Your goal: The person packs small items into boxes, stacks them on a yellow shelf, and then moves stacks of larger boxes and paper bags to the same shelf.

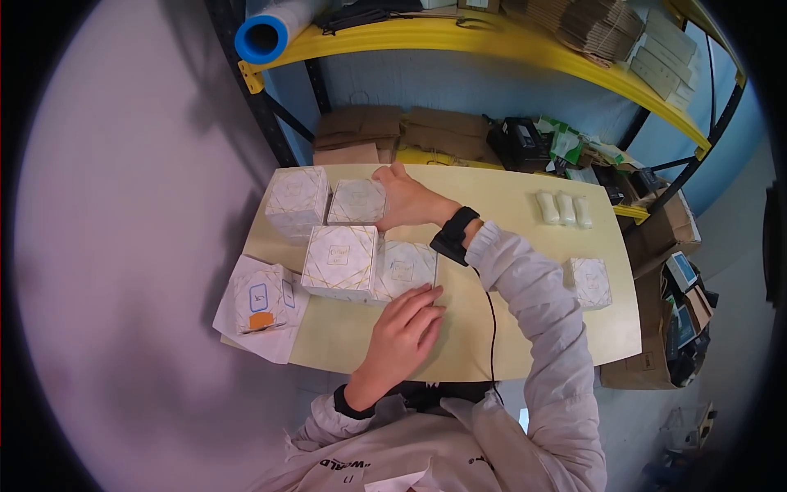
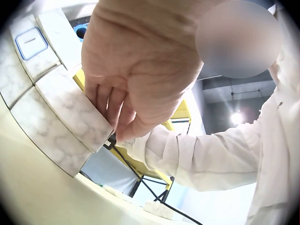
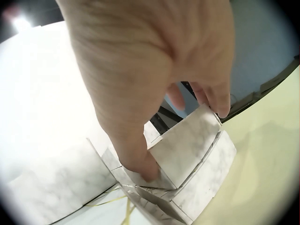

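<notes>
Four white marble-patterned boxes with gold lines stand grouped on the left half of the table. My right hand point(image 1: 407, 199) grips the back right box point(image 1: 357, 202) from its right, thumb on the near side and fingers on the far side. In the right wrist view, thumb and fingers span that same box point(image 3: 185, 145), which sits on another. Loosely bent, my left hand point(image 1: 398, 340) rests its fingers at the near edge of the front right box point(image 1: 407, 266). Beside these are the front left box point(image 1: 340, 258) and the back left box point(image 1: 295, 197).
At the table's left edge, a box with blue-framed marks and an orange patch point(image 1: 261, 320) sits on a white sheet point(image 1: 287, 340). Farther right are three white packets point(image 1: 565, 210) and another marbled box point(image 1: 590, 283). A black cable point(image 1: 493, 328) crosses the table; yellow shelving point(image 1: 492, 37) stands behind.
</notes>
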A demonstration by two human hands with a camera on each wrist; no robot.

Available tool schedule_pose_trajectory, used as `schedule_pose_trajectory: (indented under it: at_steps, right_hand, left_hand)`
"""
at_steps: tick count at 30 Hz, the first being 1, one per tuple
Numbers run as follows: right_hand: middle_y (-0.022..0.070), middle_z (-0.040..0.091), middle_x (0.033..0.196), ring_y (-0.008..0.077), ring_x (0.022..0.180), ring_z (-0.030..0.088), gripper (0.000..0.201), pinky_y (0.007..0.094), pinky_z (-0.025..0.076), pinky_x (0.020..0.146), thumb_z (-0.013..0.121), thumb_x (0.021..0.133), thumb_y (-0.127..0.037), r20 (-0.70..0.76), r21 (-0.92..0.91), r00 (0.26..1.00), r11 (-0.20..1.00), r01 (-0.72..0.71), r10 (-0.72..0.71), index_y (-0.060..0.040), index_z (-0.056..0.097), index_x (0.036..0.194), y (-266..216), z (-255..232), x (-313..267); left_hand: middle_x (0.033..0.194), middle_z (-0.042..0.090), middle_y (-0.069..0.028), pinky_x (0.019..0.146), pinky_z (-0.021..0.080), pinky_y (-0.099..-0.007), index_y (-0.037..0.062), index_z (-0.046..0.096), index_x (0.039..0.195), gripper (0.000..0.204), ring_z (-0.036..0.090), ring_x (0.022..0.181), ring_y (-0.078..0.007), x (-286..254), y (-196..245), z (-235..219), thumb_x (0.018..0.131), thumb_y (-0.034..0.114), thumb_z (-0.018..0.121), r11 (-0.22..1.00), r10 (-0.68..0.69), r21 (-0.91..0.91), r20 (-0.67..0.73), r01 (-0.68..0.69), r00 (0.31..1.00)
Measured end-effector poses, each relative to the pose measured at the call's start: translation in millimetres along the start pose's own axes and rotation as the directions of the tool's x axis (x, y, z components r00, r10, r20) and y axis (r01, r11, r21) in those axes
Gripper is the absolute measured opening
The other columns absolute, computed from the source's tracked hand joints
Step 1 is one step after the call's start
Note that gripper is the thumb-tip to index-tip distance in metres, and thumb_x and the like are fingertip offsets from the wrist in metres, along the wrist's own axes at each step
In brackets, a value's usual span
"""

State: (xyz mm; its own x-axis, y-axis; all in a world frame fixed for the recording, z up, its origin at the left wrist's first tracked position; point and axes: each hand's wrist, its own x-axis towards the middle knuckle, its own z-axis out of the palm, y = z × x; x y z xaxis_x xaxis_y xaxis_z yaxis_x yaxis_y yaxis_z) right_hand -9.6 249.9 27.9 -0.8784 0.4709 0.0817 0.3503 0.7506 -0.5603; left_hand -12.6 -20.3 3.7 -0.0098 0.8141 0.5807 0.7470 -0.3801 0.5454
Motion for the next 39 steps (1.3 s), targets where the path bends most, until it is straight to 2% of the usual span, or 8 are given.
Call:
schedule_pose_trajectory:
  at_steps: [3,8,17,24,26,33,35,39]
  right_hand:
    - [0.0285,0.046,0.139,0.0486,0.132,0.056,0.107,0.0445,0.051,0.113,0.098,0.063,-0.033,-0.036,0.066,0.999,0.998,0.0,0.002,0.0069,0.046,0.148,-2,-10,-10]
    - [0.0243,0.046,0.138,0.044,0.129,0.058,0.099,0.0422,0.05,0.113,0.098,0.069,-0.032,-0.263,0.11,0.965,0.993,0.035,-0.005,0.0031,0.047,0.147,1,-34,-44]
    - [0.0218,0.048,0.133,0.0386,0.12,0.058,0.087,0.0454,0.052,0.105,0.098,0.074,-0.029,-0.54,-0.025,0.84,0.997,-0.074,0.049,0.0007,0.052,0.142,8,-55,-152]
    - [0.0182,0.049,0.132,0.0325,0.112,0.057,0.083,0.0425,0.053,0.099,0.099,0.073,-0.024,-0.525,0.043,0.833,0.983,-0.177,0.173,-0.0037,0.053,0.14,8,-57,-237]
    - [0.025,0.047,0.136,0.0432,0.125,0.057,0.085,0.0472,0.053,0.105,0.098,0.074,-0.023,-0.452,0.072,0.859,0.969,-0.236,0.242,0.0003,0.05,0.14,1,-57,-259]
    - [0.0222,0.048,0.138,0.0412,0.126,0.057,0.084,0.0461,0.051,0.107,0.097,0.075,-0.024,-0.358,0.097,0.892,0.961,-0.257,0.275,-0.0011,0.051,0.142,0,-31,-317]
    - [0.0144,0.05,0.139,0.0316,0.135,0.057,0.081,0.0442,0.053,0.113,0.098,0.076,-0.022,-0.307,0.169,0.897,0.945,-0.279,0.319,-0.0035,0.055,0.142,-1,-26,-325]
    - [0.0129,0.051,0.141,0.0293,0.139,0.055,0.078,0.044,0.051,0.119,0.098,0.077,-0.022,-0.22,0.258,0.897,0.91,-0.326,0.383,-0.0042,0.057,0.141,0,-23,-333]
  left_hand:
    - [0.134,0.074,-0.0097,0.105,0.056,-0.0444,0.0043,0.076,0.106,0.02,0.069,0.128,-0.0332,0,0,1,0.087,-0.001,0.081,1.0,0.007,0.001,-0.011,-0.007,1.0]
    - [0.132,0.074,-0.0099,0.104,0.057,-0.0441,0.0042,0.076,0.103,0.017,0.07,0.126,-0.0332,-2,-1,4,0.087,-0.001,0.081,1.0,0.015,0.013,-0.033,-0.014,0.999]
    - [0.13,0.074,-0.0113,0.103,0.057,-0.0444,0.0033,0.076,0.102,0.015,0.071,0.125,-0.0347,-1,0,6,0.088,-0.001,0.08,1.0,0.02,0.015,-0.05,-0.019,0.999]
    - [0.13,0.074,-0.0124,0.104,0.057,-0.0447,0.003,0.077,0.103,0.015,0.071,0.125,-0.0353,-2,-1,6,0.089,-0.001,0.079,1.0,0.007,0.012,-0.029,-0.006,1.0]
    - [0.13,0.074,-0.0123,0.104,0.057,-0.0445,0.0031,0.077,0.104,0.016,0.071,0.125,-0.0351,0,0,7,0.088,-0.002,0.079,1.0,0.011,0.016,-0.026,-0.011,1.0]
    - [0.128,0.075,-0.0118,0.105,0.057,-0.0452,0.0041,0.076,0.114,0.031,0.07,0.124,-0.0348,9,9,14,0.085,-0.004,0.079,0.99,0.098,0.106,0.0,-0.097,0.995]
    - [0.13,0.073,-0.0118,0.105,0.057,-0.0458,0.0048,0.075,0.118,0.036,0.07,0.124,-0.035,11,15,20,0.084,-0.004,0.079,0.991,0.097,0.083,0.05,-0.101,0.994]
    - [0.14,0.067,-0.0127,0.107,0.055,-0.0457,0.0053,0.07,0.131,0.053,0.066,0.128,-0.0352,24,35,26,0.08,-0.003,0.081,0.991,0.097,0.069,0.212,-0.114,0.972]
